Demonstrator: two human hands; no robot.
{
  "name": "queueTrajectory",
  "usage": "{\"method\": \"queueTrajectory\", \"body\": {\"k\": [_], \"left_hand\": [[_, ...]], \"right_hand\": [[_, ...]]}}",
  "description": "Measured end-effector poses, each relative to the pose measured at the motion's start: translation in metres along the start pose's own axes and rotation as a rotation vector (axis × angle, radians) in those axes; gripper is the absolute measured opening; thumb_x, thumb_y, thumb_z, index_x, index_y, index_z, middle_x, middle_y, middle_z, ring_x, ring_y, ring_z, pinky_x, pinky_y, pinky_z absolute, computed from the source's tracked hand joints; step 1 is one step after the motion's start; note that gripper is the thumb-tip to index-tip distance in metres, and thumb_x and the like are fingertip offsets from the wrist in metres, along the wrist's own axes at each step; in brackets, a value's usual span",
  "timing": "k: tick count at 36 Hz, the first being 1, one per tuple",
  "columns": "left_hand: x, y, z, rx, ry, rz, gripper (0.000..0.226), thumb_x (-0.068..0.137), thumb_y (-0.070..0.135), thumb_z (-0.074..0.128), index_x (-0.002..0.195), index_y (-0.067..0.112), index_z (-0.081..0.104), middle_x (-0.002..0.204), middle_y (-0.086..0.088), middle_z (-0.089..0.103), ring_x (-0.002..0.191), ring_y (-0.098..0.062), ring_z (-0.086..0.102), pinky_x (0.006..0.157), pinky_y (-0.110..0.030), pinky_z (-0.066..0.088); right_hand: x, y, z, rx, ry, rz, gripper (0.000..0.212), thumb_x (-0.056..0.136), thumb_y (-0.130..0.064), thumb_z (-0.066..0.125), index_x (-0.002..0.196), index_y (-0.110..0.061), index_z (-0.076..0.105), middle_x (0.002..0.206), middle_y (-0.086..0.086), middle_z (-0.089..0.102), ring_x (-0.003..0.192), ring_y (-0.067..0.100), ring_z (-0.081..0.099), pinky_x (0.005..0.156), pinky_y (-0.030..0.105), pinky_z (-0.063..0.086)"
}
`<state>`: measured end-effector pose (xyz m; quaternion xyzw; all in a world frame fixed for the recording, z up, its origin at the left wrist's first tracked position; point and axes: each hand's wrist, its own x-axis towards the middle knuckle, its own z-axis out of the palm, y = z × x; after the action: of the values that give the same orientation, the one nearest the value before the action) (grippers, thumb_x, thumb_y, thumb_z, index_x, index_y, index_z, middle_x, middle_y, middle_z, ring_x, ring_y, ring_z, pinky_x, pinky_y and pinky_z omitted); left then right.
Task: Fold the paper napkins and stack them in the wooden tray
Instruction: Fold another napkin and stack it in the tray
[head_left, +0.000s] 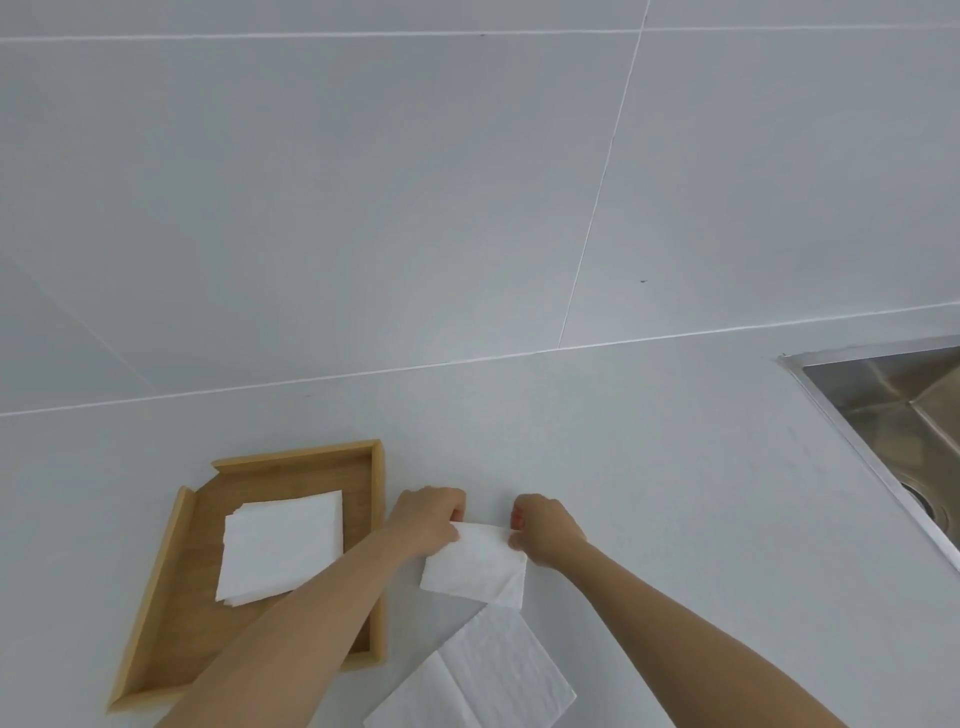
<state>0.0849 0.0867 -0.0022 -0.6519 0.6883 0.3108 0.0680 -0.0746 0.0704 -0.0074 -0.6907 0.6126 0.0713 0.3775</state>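
Napkin pinched between both hands

Left hand (430, 519) and right hand (545, 527) each pinch a top corner of a folded napkin (475, 569) above the bench (649, 467). Wooden tray (182, 613) at left holds a napkin stack (280, 551). Unfolded napkin (478, 680) lies nearer.

Left hand (428, 519) and right hand (545, 527) pinch a folded napkin (475, 569) above the desk (649, 467), right of the wooden tray (156, 597) holding stacked napkins (280, 551).
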Motion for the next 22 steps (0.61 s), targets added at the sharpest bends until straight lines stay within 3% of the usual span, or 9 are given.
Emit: {"method": "queueTrajectory", "body": {"k": [2,5,8,10,12,17,22], "left_hand": [[-0.007,-0.003,-0.007,-0.172,0.050,-0.024,0.023,0.082,0.005,0.053,0.070,0.021,0.042,0.070,0.009,0.044,0.077,-0.016,0.044,0.055,-0.020,0.029],[-0.022,-0.010,-0.022,-0.393,0.159,-0.069,0.025,0.081,0.003,0.055,0.068,0.021,0.043,0.069,0.011,0.043,0.072,-0.014,0.043,0.052,-0.018,0.029],[-0.038,-0.020,-0.038,-0.513,0.263,-0.101,0.020,0.082,0.008,0.060,0.072,0.019,0.048,0.070,0.011,0.048,0.065,-0.009,0.046,0.052,-0.019,0.032],[-0.050,-0.032,-0.047,-0.606,0.325,-0.130,0.026,0.083,0.009,0.061,0.066,0.022,0.046,0.070,0.007,0.052,0.066,-0.012,0.050,0.053,-0.019,0.033],[-0.063,-0.046,-0.054,-0.691,0.387,-0.177,0.028,0.083,0.008,0.061,0.064,0.019,0.045,0.070,0.003,0.053,0.067,-0.016,0.051,0.053,-0.019,0.034],[-0.091,-0.085,-0.061,-0.727,0.549,-0.290,0.033,0.082,0.012,0.066,0.062,0.021,0.041,0.064,0.006,0.049,0.058,-0.007,0.046,0.052,-0.018,0.032],[-0.109,-0.128,-0.050,-0.761,0.662,-0.401,0.022,0.080,0.012,0.068,0.088,0.019,0.048,0.078,0.000,0.056,0.072,-0.017,0.056,0.059,-0.023,0.043]], "right_hand": [[-0.002,-0.003,-0.006,0.153,0.032,-0.018,0.030,0.081,-0.001,0.052,0.061,-0.020,0.040,0.073,-0.004,0.048,0.072,0.017,0.046,0.052,0.019,0.033],[-0.007,-0.015,-0.016,0.408,0.065,-0.024,0.030,0.079,0.001,0.054,0.060,-0.018,0.041,0.064,-0.004,0.046,0.059,0.012,0.043,0.052,0.019,0.035],[-0.008,-0.029,-0.022,0.630,0.051,-0.041,0.022,0.081,0.003,0.056,0.066,-0.010,0.048,0.069,0.005,0.055,0.065,0.021,0.055,0.063,0.029,0.051],[-0.010,-0.045,-0.023,0.728,0.021,-0.061,0.015,0.083,0.003,0.057,0.072,-0.005,0.052,0.078,0.011,0.061,0.070,0.025,0.061,0.063,0.028,0.057],[-0.010,-0.064,-0.021,0.776,-0.003,-0.092,0.016,0.085,0.003,0.056,0.072,-0.005,0.053,0.080,0.013,0.063,0.067,0.024,0.064,0.059,0.028,0.058],[-0.006,-0.113,-0.005,0.752,-0.035,-0.181,0.021,0.087,0.000,0.057,0.069,-0.010,0.051,0.075,0.007,0.063,0.068,0.023,0.065,0.054,0.026,0.057],[0.000,-0.154,0.024,0.661,-0.064,-0.233,0.029,0.087,-0.001,0.056,0.063,-0.013,0.043,0.075,0.009,0.059,0.058,0.020,0.063,0.046,0.021,0.056]]}}
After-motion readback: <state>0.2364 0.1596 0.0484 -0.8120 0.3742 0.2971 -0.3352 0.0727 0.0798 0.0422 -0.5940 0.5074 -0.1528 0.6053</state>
